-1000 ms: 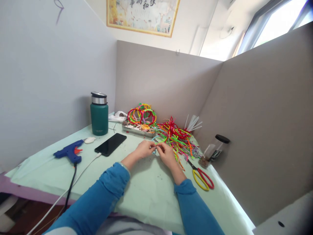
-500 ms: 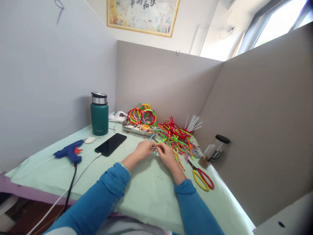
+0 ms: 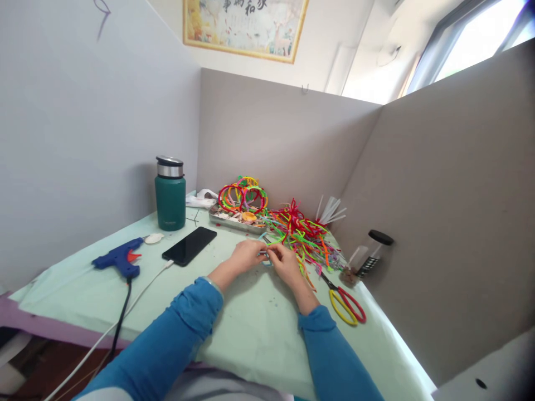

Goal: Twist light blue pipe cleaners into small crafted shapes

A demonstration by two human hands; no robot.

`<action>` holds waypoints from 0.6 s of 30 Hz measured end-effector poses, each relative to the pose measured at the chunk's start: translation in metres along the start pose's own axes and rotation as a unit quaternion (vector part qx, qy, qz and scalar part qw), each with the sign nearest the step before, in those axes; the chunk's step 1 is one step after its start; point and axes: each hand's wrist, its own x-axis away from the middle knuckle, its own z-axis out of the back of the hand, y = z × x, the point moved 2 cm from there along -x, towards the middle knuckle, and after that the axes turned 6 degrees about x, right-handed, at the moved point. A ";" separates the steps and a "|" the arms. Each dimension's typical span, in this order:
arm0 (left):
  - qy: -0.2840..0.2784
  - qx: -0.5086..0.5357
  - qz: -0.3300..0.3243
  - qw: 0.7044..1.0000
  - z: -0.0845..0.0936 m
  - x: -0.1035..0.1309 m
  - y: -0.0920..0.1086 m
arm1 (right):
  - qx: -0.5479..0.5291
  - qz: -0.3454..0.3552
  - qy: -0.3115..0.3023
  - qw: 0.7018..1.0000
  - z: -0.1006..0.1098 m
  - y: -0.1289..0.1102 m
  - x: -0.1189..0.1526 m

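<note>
My left hand (image 3: 247, 254) and my right hand (image 3: 285, 263) meet over the middle of the table, fingertips pinched close together. Between them is a light blue pipe cleaner (image 3: 266, 263), with a bit of it curving out below the fingers. Both hands are closed on it; the fingers hide most of its length. Just beyond my right hand spreads a pile of colourful pipe cleaners (image 3: 298, 228). Scissors with one yellow and one red handle (image 3: 346, 306) lie to the right of my right forearm.
A metal tray (image 3: 238, 224) of small pieces stands at the back, with colourful pipe-cleaner rings (image 3: 242, 197) on it. On the left are a green bottle (image 3: 170, 200), a phone (image 3: 190, 246) and a blue glue gun (image 3: 121, 259). A clear jar (image 3: 370, 253) lies tilted at right.
The light blue pipe cleaner has shifted slightly between my fingers, and its lower part now shows as a curve. My hands stay in nearly the same place.
</note>
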 end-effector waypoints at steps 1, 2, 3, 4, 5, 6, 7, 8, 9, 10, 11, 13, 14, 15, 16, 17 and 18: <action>-0.001 -0.004 -0.001 1.000 0.000 0.000 0.000 | -0.001 -0.001 0.000 1.000 0.000 0.000 0.000; -0.002 -0.007 -0.002 1.000 0.000 0.000 0.001 | 0.000 -0.002 0.001 1.000 0.000 0.000 0.000; -0.002 -0.009 -0.002 1.000 0.000 0.000 0.001 | 0.001 -0.004 0.001 1.000 0.000 0.000 0.000; -0.001 -0.009 -0.003 1.000 0.000 0.000 0.001 | 0.003 -0.005 0.001 1.000 0.000 0.000 0.000; -0.001 -0.009 -0.002 1.000 0.000 0.000 0.001 | 0.003 -0.006 0.000 1.000 0.000 0.000 0.000; -0.001 -0.008 -0.002 1.000 0.000 0.000 0.002 | 0.003 -0.006 -0.001 1.000 0.000 0.000 0.000; 0.001 -0.007 -0.002 1.000 0.000 0.000 0.002 | 0.003 -0.006 -0.002 1.000 0.000 0.000 0.000; 0.002 -0.007 -0.004 1.000 0.001 0.000 0.002 | 0.004 -0.007 -0.003 1.000 0.000 0.001 0.000; 0.005 -0.008 -0.007 1.000 0.001 0.001 0.003 | 0.004 -0.007 -0.004 1.000 0.000 0.001 0.000; 0.009 -0.010 -0.011 1.000 0.002 0.001 0.003 | 0.003 -0.008 -0.004 1.000 0.000 0.001 0.000; 0.011 -0.014 -0.014 1.000 0.002 0.002 0.003 | 0.001 -0.010 -0.003 1.000 0.000 0.001 0.000; 0.015 -0.021 -0.021 0.999 0.003 0.002 0.004 | -0.005 -0.015 -0.001 1.000 0.001 0.001 0.000; 0.017 -0.024 -0.023 0.999 0.003 0.003 0.004 | -0.008 -0.016 -0.001 1.000 0.001 0.001 -0.001; 0.019 -0.025 -0.026 0.999 0.003 0.003 0.004 | -0.010 -0.017 0.000 1.000 0.002 0.001 -0.001; 0.021 -0.026 -0.029 0.999 0.003 0.003 0.004 | -0.011 -0.018 0.002 1.000 0.002 0.000 -0.001; 0.023 -0.026 -0.031 0.999 0.003 0.003 0.004 | -0.013 -0.017 0.004 1.000 0.003 0.000 0.000; 0.025 -0.027 -0.032 0.999 0.002 0.003 0.003 | -0.015 -0.017 0.005 1.000 0.003 0.000 0.000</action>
